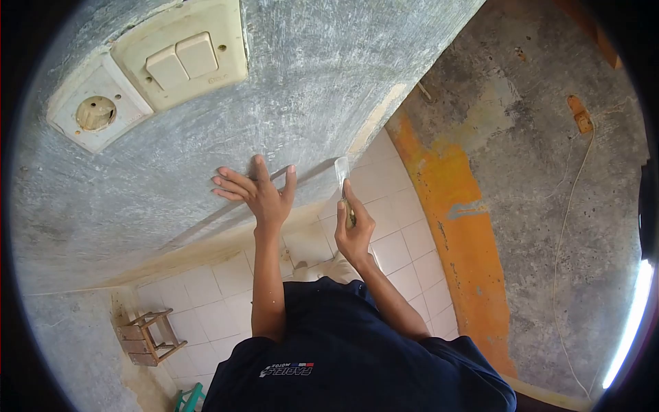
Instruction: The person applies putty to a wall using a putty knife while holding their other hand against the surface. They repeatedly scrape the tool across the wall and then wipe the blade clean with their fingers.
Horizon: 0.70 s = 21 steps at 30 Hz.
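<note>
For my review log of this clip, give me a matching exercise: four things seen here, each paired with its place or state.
Things:
1. left hand
2. right hand
3. double light switch
4. small wooden stool

Places or states:
A. on the tiled floor
B. flat against the grey wall
C. set in the wall beside a socket
D. gripping a putty knife

Pairs: 1-B, 2-D, 3-C, 4-A

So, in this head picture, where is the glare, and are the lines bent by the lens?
In the head view, strong glare burns out a strip at the lower right edge; the fisheye lens bends the wall and tiles, with black corners; the left hand casts a soft shadow; the right hand looks sharp.
</note>
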### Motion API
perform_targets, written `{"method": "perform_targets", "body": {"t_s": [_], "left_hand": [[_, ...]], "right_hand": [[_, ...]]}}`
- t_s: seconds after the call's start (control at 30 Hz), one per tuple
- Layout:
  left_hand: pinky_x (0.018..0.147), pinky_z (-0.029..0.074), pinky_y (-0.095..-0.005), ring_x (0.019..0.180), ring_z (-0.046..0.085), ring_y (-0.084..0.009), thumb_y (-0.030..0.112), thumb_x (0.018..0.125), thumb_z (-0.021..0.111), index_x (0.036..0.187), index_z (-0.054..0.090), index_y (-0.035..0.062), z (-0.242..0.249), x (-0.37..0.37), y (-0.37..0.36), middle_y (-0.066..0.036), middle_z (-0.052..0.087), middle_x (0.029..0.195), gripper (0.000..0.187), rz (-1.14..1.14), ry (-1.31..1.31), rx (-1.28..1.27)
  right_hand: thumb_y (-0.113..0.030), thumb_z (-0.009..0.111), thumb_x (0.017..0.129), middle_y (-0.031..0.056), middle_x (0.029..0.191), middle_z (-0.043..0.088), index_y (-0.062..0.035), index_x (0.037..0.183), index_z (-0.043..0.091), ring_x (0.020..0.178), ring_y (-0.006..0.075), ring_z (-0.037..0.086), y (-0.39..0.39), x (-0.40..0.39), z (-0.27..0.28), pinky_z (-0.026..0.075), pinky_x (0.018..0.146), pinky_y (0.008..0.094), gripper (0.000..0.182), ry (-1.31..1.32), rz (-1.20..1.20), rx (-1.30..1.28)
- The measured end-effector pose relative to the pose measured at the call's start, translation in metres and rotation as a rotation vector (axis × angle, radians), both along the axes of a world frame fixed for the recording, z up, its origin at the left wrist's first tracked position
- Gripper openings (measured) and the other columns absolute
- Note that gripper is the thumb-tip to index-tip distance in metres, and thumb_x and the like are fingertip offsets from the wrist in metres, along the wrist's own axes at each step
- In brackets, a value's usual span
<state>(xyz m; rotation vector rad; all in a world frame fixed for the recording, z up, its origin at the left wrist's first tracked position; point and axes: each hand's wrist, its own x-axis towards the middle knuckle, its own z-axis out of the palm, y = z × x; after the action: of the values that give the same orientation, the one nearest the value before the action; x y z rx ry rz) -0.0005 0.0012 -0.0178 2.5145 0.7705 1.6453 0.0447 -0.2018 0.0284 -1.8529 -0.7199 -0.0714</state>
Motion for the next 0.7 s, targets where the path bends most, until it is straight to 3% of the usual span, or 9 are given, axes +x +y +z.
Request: {"method": "perform_targets", "body": {"t_s": [0.23, 0.4, 0.5, 0.53, 0.7], "left_hand": [[0.105, -0.026, -0.0749, 0.144, -0.041, -0.0509, 0.057, 0.092, 0.068, 0.168, 0.009, 0.0238, 0.002, -0.001, 0.001, -0.037, -0.030, 0.161, 0.102, 0.003, 0.010, 0.006], [0.104, -0.026, -0.0755, 0.143, -0.042, -0.0519, 0.058, 0.094, 0.066, 0.168, 0.008, 0.0240, 0.002, 0.001, 0.002, -0.036, -0.031, 0.161, 0.100, 0.009, 0.021, -0.003], [0.104, -0.026, -0.0756, 0.143, -0.042, -0.0521, 0.057, 0.095, 0.065, 0.168, 0.007, 0.0233, 0.003, -0.004, 0.000, -0.036, -0.032, 0.160, 0.100, -0.006, 0.037, 0.000], [0.103, -0.026, -0.0756, 0.143, -0.042, -0.0520, 0.057, 0.095, 0.065, 0.168, 0.007, 0.0229, 0.004, -0.003, 0.001, -0.037, -0.032, 0.160, 0.100, -0.002, 0.039, 0.006], [0.103, -0.027, -0.0757, 0.142, -0.043, -0.0520, 0.056, 0.095, 0.066, 0.168, 0.006, 0.0216, 0.003, -0.003, 0.001, -0.037, -0.033, 0.159, 0.101, 0.000, 0.053, 0.012]], "right_hand": [[-0.009, 0.058, 0.104, 0.0220, 0.138, 0.065, 0.0053, 0.142, 0.058, 0.125, 0.0258, 0.065, -0.002, 0.001, 0.008, 0.049, 0.103, 0.0339, 0.040, 0.041, -0.010, 0.041], [-0.009, 0.058, 0.104, 0.0232, 0.137, 0.066, 0.0051, 0.142, 0.057, 0.124, 0.0255, 0.066, 0.006, 0.009, 0.020, 0.050, 0.102, 0.0341, 0.040, -0.073, -0.027, 0.093], [-0.008, 0.059, 0.104, 0.0231, 0.136, 0.066, 0.0052, 0.142, 0.058, 0.121, 0.0258, 0.067, 0.004, 0.005, 0.020, 0.051, 0.100, 0.0346, 0.040, 0.025, -0.011, 0.049], [-0.001, 0.062, 0.099, 0.0219, 0.108, 0.074, 0.0014, 0.142, 0.059, 0.086, 0.0248, 0.073, 0.006, 0.007, 0.007, 0.055, 0.080, 0.0326, 0.043, -0.165, -0.044, 0.007], [-0.002, 0.062, 0.100, 0.0227, 0.104, 0.074, 0.0006, 0.143, 0.059, 0.081, 0.0230, 0.071, 0.002, 0.003, 0.006, 0.055, 0.078, 0.0339, 0.043, -0.131, -0.053, 0.089]]}}
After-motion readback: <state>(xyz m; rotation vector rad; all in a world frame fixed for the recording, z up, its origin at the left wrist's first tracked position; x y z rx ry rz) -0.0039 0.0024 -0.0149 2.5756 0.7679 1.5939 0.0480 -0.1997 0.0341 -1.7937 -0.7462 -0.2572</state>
